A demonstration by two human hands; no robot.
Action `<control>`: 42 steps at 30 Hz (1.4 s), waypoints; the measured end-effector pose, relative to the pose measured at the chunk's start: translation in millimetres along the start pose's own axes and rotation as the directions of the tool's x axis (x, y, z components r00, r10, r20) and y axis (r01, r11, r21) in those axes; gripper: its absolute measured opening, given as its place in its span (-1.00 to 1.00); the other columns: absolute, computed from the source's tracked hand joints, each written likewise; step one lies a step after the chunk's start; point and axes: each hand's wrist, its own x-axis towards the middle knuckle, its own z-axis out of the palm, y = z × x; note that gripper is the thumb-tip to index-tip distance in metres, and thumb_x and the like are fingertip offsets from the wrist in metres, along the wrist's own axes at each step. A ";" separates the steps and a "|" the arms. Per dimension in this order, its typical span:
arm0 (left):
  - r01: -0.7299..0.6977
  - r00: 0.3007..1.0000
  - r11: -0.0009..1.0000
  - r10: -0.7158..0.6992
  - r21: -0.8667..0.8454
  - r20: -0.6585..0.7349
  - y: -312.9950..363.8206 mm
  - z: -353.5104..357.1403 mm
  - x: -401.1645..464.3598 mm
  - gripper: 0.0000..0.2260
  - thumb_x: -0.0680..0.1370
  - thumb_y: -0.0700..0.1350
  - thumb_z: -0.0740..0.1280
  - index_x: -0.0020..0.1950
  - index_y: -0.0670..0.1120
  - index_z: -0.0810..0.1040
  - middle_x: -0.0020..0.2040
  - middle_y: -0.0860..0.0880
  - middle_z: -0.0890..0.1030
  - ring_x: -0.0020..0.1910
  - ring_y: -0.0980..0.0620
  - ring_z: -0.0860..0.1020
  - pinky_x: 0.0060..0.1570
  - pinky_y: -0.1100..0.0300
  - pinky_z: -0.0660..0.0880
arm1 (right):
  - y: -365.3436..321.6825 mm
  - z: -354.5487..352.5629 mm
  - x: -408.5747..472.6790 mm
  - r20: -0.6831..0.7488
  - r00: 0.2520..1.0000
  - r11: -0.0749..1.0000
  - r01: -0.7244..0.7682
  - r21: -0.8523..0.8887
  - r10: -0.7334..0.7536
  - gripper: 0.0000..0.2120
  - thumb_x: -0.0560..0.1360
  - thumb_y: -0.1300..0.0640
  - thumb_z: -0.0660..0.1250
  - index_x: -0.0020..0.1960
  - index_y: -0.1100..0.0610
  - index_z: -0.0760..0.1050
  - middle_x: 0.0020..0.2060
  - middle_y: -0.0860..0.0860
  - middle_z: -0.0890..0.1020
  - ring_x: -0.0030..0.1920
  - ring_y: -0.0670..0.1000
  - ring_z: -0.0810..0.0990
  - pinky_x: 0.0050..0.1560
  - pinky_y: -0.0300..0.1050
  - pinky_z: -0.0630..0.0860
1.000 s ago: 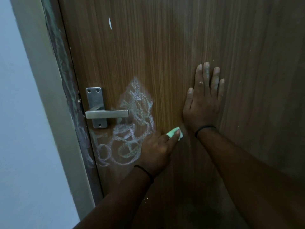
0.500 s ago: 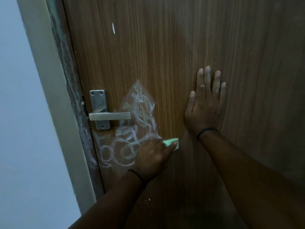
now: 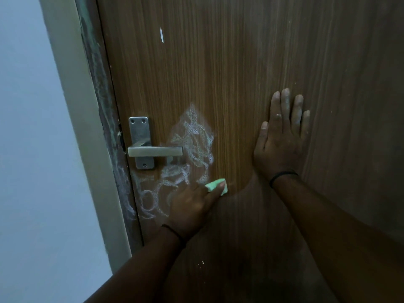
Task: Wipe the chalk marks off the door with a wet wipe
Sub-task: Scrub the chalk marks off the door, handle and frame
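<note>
Sliding down and leftward over the last second, your left hand [image 3: 192,206] is now pressing the folded green wet wipe [image 3: 215,185] against the door [image 3: 240,62] at the lower right fringe of the chalk marks [image 3: 188,154], where a moment ago it was sitting a little further to the right, closer to your other wrist. You are pinning the wipe under a fingertip, with the rest of the fingers curled over it. That shift is carrying you into the scribbles rather than past them, yet the marks are looking as dense as before, so by my reading the wiping is only just beginning and most of the chalk is still waiting.

Going left to right: a pale wall [image 3: 32,149] is filling the left side, then the door frame [image 3: 72,106], whose dark inner strip is showing chalky smears too. The metal handle [image 3: 153,151] is sticking out near the door's left edge, with chalk loops beside and below it. A small white fleck [image 3: 161,35] is sitting high on the wood. Your right hand [image 3: 282,141] is lying flat and released on the door, fingers straight, holding nothing, apparently bracing the door.
</note>
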 end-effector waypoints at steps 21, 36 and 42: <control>0.298 0.933 0.954 -0.292 -0.002 -0.209 -21.7 -16.1 37.1 -0.64 0.47 -0.20 0.48 0.27 -0.14 0.60 -0.31 -0.12 0.62 -0.40 -0.06 0.55 -0.43 0.08 0.48 | -4.3 8.5 -26.7 0.026 0.998 0.998 -0.057 -0.019 0.058 -0.44 0.66 0.01 0.00 0.61 0.08 -0.05 0.60 0.03 0.02 0.59 0.09 -0.07 0.55 0.20 -0.04; 0.539 0.817 0.831 -0.556 -0.138 -0.156 30.4 9.0 49.4 -0.58 0.62 -0.09 0.24 0.48 -0.02 0.35 -0.07 -0.17 0.68 -0.42 0.00 0.53 -0.46 0.12 0.50 | -6.8 5.9 -33.1 0.045 0.997 0.998 -0.067 0.003 0.067 -0.43 0.64 0.01 -0.01 0.60 0.10 -0.04 0.59 0.04 0.03 0.59 0.09 -0.08 0.55 0.20 -0.06; 0.596 0.763 0.798 -0.598 -0.090 -0.247 1.3 -9.8 64.4 -0.59 0.63 -0.06 0.24 0.48 -0.02 0.36 -0.43 -0.05 0.54 -0.52 0.03 0.45 -0.49 0.10 0.47 | -3.9 9.1 -33.3 0.035 0.998 0.998 -0.054 -0.014 0.055 -0.43 0.65 -0.01 -0.01 0.61 0.08 -0.05 0.60 0.03 0.02 0.59 0.08 -0.07 0.55 0.19 -0.05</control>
